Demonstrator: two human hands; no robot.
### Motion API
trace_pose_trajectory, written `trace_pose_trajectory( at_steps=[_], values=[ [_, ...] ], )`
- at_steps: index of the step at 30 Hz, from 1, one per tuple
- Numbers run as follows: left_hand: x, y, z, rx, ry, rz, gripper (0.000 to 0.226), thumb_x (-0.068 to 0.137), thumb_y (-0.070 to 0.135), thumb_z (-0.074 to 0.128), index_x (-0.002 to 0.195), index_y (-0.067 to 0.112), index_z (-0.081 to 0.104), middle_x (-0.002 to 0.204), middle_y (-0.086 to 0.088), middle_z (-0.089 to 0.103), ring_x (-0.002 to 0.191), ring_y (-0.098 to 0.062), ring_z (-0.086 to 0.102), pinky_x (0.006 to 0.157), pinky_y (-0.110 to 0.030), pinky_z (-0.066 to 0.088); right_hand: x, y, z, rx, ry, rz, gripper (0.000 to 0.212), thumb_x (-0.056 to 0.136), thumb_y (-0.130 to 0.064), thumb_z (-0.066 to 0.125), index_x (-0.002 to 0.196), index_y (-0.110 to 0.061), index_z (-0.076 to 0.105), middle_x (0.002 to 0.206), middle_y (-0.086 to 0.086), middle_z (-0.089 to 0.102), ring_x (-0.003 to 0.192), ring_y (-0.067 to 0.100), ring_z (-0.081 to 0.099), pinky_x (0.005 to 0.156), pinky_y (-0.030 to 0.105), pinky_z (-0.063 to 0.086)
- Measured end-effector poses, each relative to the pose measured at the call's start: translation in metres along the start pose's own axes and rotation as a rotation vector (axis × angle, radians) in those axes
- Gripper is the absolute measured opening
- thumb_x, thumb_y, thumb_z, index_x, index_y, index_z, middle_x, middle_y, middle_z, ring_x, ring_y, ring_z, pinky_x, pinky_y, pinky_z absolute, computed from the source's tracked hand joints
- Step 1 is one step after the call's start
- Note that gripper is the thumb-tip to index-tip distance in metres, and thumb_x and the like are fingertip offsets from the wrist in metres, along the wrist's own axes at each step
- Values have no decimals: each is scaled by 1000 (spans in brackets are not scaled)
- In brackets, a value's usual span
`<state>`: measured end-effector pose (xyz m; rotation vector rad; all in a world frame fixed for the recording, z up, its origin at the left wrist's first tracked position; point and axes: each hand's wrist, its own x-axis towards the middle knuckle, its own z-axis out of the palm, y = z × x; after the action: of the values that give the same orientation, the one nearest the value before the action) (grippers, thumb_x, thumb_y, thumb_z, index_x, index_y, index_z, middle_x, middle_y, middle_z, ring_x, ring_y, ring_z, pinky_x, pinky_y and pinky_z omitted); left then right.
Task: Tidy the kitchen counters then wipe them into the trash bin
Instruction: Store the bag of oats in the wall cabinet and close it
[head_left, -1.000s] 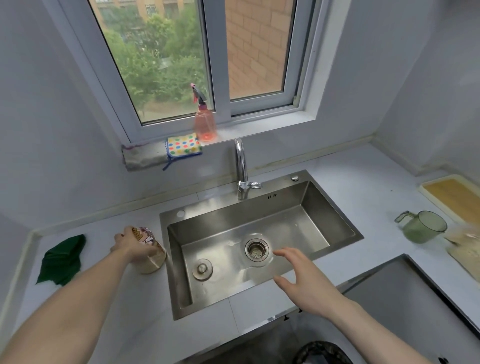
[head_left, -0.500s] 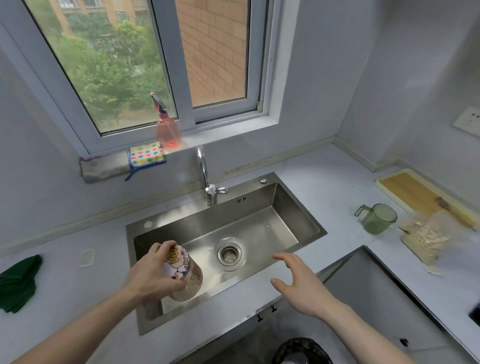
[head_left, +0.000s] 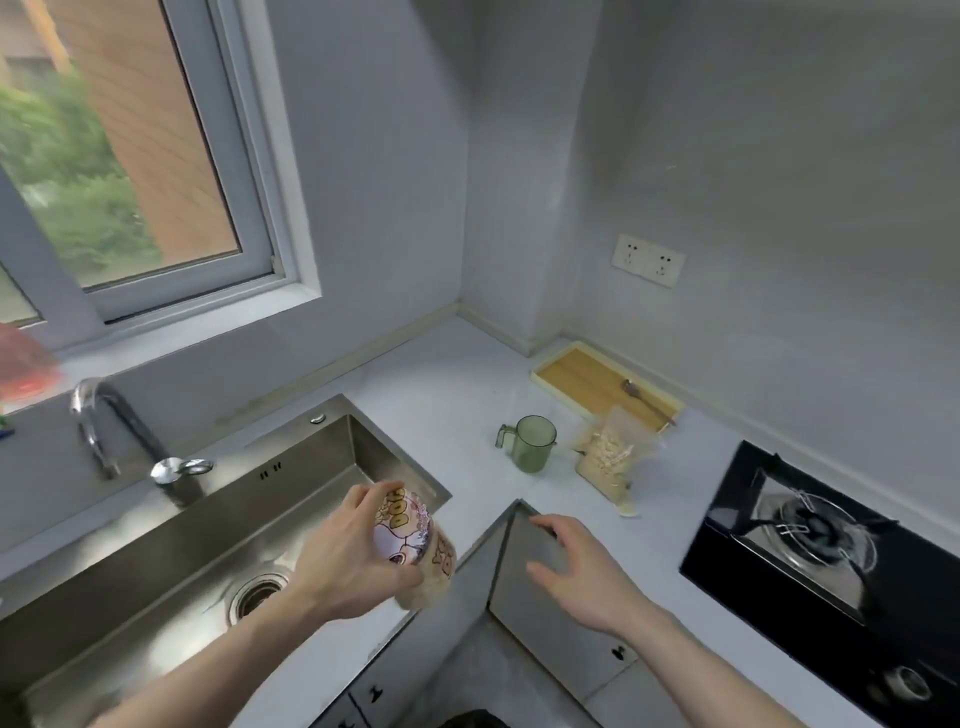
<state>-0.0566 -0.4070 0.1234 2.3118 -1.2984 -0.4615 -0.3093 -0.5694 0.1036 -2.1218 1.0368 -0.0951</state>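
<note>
My left hand (head_left: 345, 564) grips a printed snack bag (head_left: 418, 545) with cartoon lettering, held in the air over the right end of the steel sink (head_left: 171, 540). My right hand (head_left: 584, 574) hovers open, fingers spread, above the counter's inner corner and holds nothing. On the white counter (head_left: 441, 395) to the right stand a green translucent mug (head_left: 531, 442) and a clear bag of pale food pieces (head_left: 608, 460). The dark rim of a trash bin (head_left: 475, 719) shows at the bottom edge.
A wooden cutting board in a cream tray (head_left: 597, 382) with a spoon (head_left: 647, 400) on it lies against the right wall. A black gas hob (head_left: 815, 545) sits at the right. The faucet (head_left: 104, 421) rises behind the sink. Cabinet fronts (head_left: 550, 613) run below the counter.
The view has swung right, away from the green cloth and window sill. My left hand lifted the snack bag from the counter left of the sink and carried it rightward over the sink.
</note>
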Motion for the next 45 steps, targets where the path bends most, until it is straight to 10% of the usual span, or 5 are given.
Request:
trace_pose_trajectory(
  at_steps=[19, 24, 45],
  values=[
    [193, 188, 139, 220, -345, 252, 101, 56, 59, 68, 145, 36, 28, 133, 4, 44, 120, -26, 54, 90, -37, 52, 35, 147, -82, 104, 129, 402, 58, 93, -34, 62, 146, -31, 39, 151, -7, 37, 100, 4, 55, 86, 17, 38],
    [235, 206, 168, 233, -402, 285, 96, 57, 60, 69, 141, 35, 28, 127, 2, 42, 115, -27, 55, 81, -42, 57, 57, 156, -87, 72, 164, 489, 60, 93, -33, 63, 147, -26, 40, 152, -1, 38, 130, 16, 49, 104, 22, 36],
    [302, 198, 206, 470, -576, 553, 102, 71, 40, 79, 152, 25, 18, 144, -8, 32, 124, -33, 43, 92, -43, 54, 95, 151, -98, 64, 263, 594, 58, 93, -33, 61, 147, -29, 38, 149, -4, 36, 101, 12, 57, 89, 23, 51]
  ],
)
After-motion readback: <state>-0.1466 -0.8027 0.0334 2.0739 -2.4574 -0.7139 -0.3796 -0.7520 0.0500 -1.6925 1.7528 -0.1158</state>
